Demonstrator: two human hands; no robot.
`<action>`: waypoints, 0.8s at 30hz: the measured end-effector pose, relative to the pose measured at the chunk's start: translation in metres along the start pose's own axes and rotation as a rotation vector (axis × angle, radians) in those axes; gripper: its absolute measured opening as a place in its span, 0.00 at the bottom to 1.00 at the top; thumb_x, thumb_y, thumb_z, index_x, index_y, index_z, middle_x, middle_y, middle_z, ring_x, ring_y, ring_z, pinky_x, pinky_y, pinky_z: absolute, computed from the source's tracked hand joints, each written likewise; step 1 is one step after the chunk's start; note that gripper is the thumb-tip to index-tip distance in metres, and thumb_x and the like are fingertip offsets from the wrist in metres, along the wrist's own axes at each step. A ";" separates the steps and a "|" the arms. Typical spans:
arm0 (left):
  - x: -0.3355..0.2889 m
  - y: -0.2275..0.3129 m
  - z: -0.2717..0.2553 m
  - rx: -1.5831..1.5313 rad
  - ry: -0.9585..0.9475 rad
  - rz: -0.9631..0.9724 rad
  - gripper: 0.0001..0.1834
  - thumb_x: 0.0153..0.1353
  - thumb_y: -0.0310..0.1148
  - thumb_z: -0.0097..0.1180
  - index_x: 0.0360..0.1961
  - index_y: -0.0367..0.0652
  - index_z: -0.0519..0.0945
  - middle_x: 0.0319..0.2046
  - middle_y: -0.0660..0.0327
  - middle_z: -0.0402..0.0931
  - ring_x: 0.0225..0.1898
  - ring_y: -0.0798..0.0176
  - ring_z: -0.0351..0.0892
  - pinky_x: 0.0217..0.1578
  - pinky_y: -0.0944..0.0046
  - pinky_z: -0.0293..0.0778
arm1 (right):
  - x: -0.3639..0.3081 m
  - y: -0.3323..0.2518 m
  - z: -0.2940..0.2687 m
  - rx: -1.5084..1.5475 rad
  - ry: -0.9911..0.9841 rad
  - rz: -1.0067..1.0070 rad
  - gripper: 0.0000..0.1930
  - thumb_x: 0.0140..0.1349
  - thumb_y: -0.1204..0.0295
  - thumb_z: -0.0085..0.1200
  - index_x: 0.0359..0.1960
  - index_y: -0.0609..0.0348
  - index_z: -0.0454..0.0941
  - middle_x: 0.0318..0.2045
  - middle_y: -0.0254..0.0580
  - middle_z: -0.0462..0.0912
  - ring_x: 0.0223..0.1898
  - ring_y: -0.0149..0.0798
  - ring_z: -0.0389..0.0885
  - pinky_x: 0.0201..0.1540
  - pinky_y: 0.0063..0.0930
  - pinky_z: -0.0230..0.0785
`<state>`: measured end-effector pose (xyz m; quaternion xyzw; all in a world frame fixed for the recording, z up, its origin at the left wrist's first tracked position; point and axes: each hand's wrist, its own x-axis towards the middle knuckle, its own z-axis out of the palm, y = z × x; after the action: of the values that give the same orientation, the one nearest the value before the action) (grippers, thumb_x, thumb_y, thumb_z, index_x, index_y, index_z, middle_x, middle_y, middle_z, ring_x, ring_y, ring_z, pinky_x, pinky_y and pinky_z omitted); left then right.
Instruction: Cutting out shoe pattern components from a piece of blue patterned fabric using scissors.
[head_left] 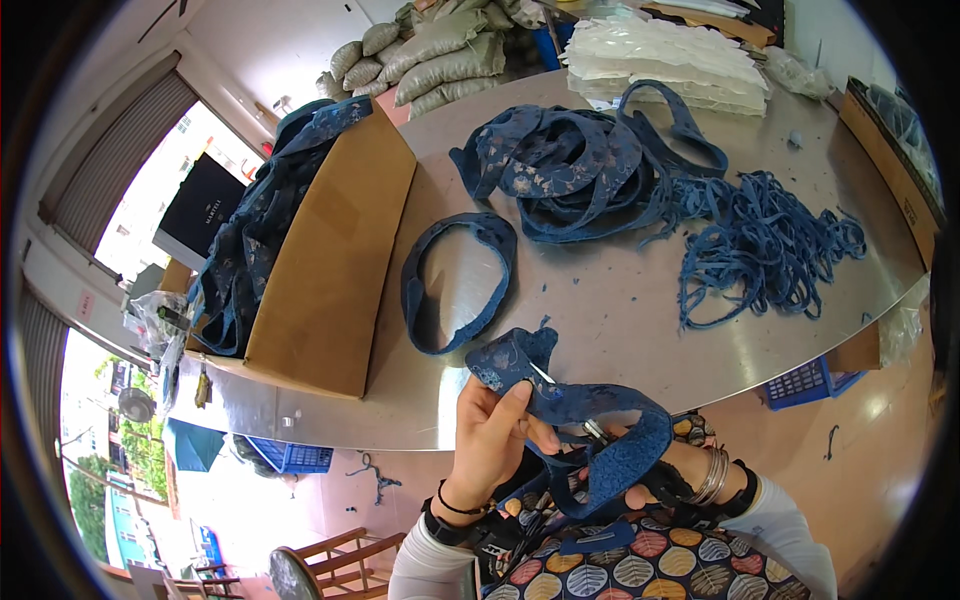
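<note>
In front of me my left hand [487,428] pinches a blue floral fabric band [640,440] with a fuzzy underside, thumb on top near its upper end. My right hand [645,492] is partly behind the hanging loop of this band, fingers curled. A pair of scissors [594,430] shows only in part: a bright tip sticks out by my left thumb, and metal shows through the loop, in line with my right hand. Their handles are hidden. Just beyond my left hand, a separate closed band [410,290] lies on the metal table [590,310].
On the left stands a cardboard box [320,260] full of blue fabric. Farther back lie a heap of bands [550,165], a tangle of thin blue offcuts [770,250] and a white stack [665,65]. Blue crates [290,457] and a wooden stool [350,560] stand below the table.
</note>
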<state>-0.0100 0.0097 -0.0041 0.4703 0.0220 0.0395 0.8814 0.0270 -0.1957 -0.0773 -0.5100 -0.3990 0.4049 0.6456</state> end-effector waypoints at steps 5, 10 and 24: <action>0.000 -0.002 0.004 0.018 0.027 0.027 0.11 0.60 0.24 0.42 0.44 0.32 0.63 0.33 0.49 0.75 0.17 0.58 0.77 0.15 0.66 0.75 | 0.002 -0.002 0.000 -0.013 0.010 -0.009 0.34 0.44 0.54 0.63 0.50 0.60 0.67 0.44 0.36 0.76 0.47 0.35 0.73 0.51 0.26 0.63; 0.000 -0.004 0.008 0.040 0.061 0.062 0.10 0.59 0.22 0.39 0.42 0.32 0.65 0.33 0.48 0.75 0.14 0.63 0.74 0.11 0.71 0.72 | 0.010 -0.003 0.000 -0.023 0.036 -0.033 0.36 0.42 0.52 0.63 0.51 0.59 0.67 0.45 0.36 0.75 0.47 0.35 0.73 0.51 0.27 0.63; -0.004 -0.006 0.002 0.035 0.023 -0.021 0.12 0.59 0.21 0.43 0.45 0.33 0.65 0.32 0.56 0.74 0.12 0.65 0.70 0.09 0.71 0.65 | 0.030 0.000 0.001 -0.014 0.131 -0.174 0.41 0.37 0.47 0.65 0.52 0.57 0.66 0.48 0.36 0.72 0.48 0.35 0.71 0.51 0.29 0.64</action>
<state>-0.0139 0.0044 -0.0081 0.4850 0.0376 0.0352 0.8730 0.0371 -0.1671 -0.0743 -0.5032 -0.4016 0.3105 0.6993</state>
